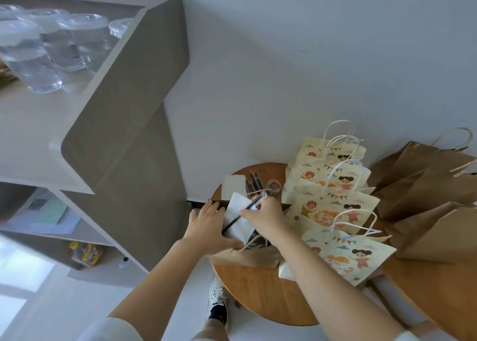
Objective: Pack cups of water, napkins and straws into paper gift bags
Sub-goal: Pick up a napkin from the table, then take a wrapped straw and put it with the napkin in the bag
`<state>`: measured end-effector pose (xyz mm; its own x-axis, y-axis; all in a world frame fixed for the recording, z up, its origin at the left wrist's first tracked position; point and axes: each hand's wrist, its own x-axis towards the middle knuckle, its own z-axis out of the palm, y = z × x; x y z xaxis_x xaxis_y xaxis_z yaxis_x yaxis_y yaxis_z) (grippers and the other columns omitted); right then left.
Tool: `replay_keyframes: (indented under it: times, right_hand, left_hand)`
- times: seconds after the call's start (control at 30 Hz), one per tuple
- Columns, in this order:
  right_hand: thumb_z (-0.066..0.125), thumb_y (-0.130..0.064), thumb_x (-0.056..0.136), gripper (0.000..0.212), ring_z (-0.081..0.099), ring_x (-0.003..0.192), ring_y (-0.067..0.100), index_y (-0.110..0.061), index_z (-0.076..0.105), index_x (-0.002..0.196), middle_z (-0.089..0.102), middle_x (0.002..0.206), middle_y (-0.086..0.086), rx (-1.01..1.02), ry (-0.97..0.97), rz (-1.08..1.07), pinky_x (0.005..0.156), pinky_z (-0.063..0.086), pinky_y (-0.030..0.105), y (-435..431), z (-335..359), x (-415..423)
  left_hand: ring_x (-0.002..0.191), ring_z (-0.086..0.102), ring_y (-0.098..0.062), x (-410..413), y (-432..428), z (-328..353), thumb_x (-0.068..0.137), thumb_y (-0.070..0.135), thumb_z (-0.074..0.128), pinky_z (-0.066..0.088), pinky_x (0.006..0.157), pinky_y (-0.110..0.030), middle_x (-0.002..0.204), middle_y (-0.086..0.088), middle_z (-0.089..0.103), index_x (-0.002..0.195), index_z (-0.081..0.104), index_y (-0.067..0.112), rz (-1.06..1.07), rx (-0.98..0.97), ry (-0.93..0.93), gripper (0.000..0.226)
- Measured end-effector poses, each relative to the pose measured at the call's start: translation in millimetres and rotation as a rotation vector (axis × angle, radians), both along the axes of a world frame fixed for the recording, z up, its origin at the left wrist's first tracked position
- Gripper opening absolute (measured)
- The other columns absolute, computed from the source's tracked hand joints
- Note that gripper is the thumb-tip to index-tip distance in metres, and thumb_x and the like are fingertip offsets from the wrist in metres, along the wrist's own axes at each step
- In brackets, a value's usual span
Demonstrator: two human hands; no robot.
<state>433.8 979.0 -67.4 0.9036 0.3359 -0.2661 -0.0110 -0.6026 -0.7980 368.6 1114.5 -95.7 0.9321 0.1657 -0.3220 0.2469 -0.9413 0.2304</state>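
Bag (247,258) is pushed open by flat left hand (209,227); napkin (236,203) and straw (232,223), pinched by right hand (268,216), could be snagged.

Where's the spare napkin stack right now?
Head view, centre: the napkin stack lies far left on the round table, just left of the loose straws, beyond the left hand.

Reaching forward with both bare forearms, hands close together.
Laying the left hand (210,227) flat, fingers straight; pinching a thin dark straw (238,218) in the right hand (267,218), fingers curled, knuckles up.
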Motion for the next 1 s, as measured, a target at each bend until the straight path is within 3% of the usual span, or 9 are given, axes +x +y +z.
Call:
replay_keyframes:
  times: [0.13,0.27,0.37,0.47,0.57,0.63,0.7,0.77,1.0]
  right_hand:
    - [0.074,-0.021,0.078,0.024,0.057,0.080,0.014,-0.010,0.060,0.093,0.058,0.081,-0.003,0.007,0.163,0.072,0.066,0.043,0.020,9.2,-15.9,-2.1]
    - [0.067,-0.016,0.083,0.021,0.060,0.087,0.014,-0.017,0.063,0.104,0.063,0.097,-0.002,0.004,0.186,0.058,0.073,0.051,0.025,-4.5,-17.5,7.6]
    - [0.051,-0.005,0.090,0.017,0.064,0.085,0.019,-0.017,0.063,0.090,0.065,0.089,0.001,0.082,0.093,-0.114,0.081,0.056,0.037,-22.8,-14.4,14.0]
    - [0.043,0.003,0.090,0.024,0.059,0.093,0.017,-0.013,0.061,0.094,0.062,0.095,0.000,0.053,-0.112,-0.236,0.081,0.045,0.024,-43.4,-11.7,22.4]
    - [0.041,0.008,0.089,0.030,0.053,0.094,0.012,-0.009,0.062,0.101,0.058,0.102,0.000,-0.006,-0.194,-0.218,0.082,0.039,0.020,-54.6,-10.6,34.2]
    - [0.042,0.006,0.090,0.028,0.053,0.094,0.012,-0.009,0.063,0.101,0.058,0.102,0.000,-0.028,-0.218,-0.194,0.083,0.039,0.020,-54.7,-10.9,44.9]
    - [0.042,0.005,0.091,0.027,0.053,0.095,0.012,-0.009,0.063,0.102,0.059,0.102,0.000,-0.039,-0.224,-0.174,0.084,0.039,0.020,-50.7,-9.8,57.8]
    - [0.042,0.003,0.092,0.027,0.052,0.097,0.012,-0.008,0.062,0.105,0.058,0.104,0.001,-0.058,-0.200,-0.150,0.085,0.039,0.020,-44.6,-10.1,74.4]
    - [0.045,-0.003,0.091,0.025,0.055,0.105,0.024,-0.003,0.060,0.110,0.060,0.114,0.011,-0.299,0.009,-0.057,0.081,0.041,0.025,-11.4,-52.0,156.8]
  left_hand:
    - [0.147,0.008,-0.015,-7.3,14.2,0.0,0.098,0.031,0.039,0.010,0.118,-0.034,0.158,-0.002,0.017,0.149,0.023,0.012,0.061,-0.131,-0.072,0.057]
    - [0.147,0.004,-0.015,-14.2,23.4,-5.7,0.087,0.015,0.051,0.009,0.118,-0.033,0.160,0.001,0.009,0.149,0.022,0.018,0.038,-0.145,-0.034,0.070]
    - [0.147,0.007,-0.016,-11.4,23.9,-10.0,0.084,0.021,0.061,0.012,0.118,-0.035,0.159,0.001,0.009,0.140,0.036,0.020,0.049,-0.099,-0.078,0.062]
    - [0.147,0.002,-0.019,-3.2,21.2,-13.1,0.084,0.034,0.065,0.012,0.118,-0.038,0.159,0.001,0.006,0.134,0.045,0.022,0.053,-0.065,-0.111,0.056]
    - [0.146,0.002,-0.021,10.2,19.6,-13.4,0.083,0.024,0.062,0.010,0.119,-0.041,0.158,0.000,0.011,0.124,0.053,0.022,0.033,-0.141,-0.151,0.042]
    - [0.142,0.021,-0.020,22.4,19.5,-8.6,0.081,0.012,0.058,0.024,0.115,-0.038,0.151,-0.001,0.031,0.112,0.059,0.019,0.116,-0.302,-0.228,0.032]
    - [0.120,0.047,-0.016,38.0,21.4,-1.9,0.083,0.007,0.054,0.041,0.096,-0.028,0.134,0.000,0.052,0.104,0.059,0.018,0.239,-0.433,-0.283,0.025]
    - [0.100,0.055,-0.013,59.2,25.0,2.3,0.088,0.009,0.050,0.044,0.084,-0.025,0.118,0.000,0.060,0.104,0.058,0.021,0.286,-0.470,-0.276,0.021]
    - [0.115,0.052,-0.018,160.9,39.4,-13.3,0.091,0.013,0.049,0.042,0.095,-0.028,0.125,-0.001,0.059,0.118,0.060,0.014,0.137,-0.451,-0.130,0.029]
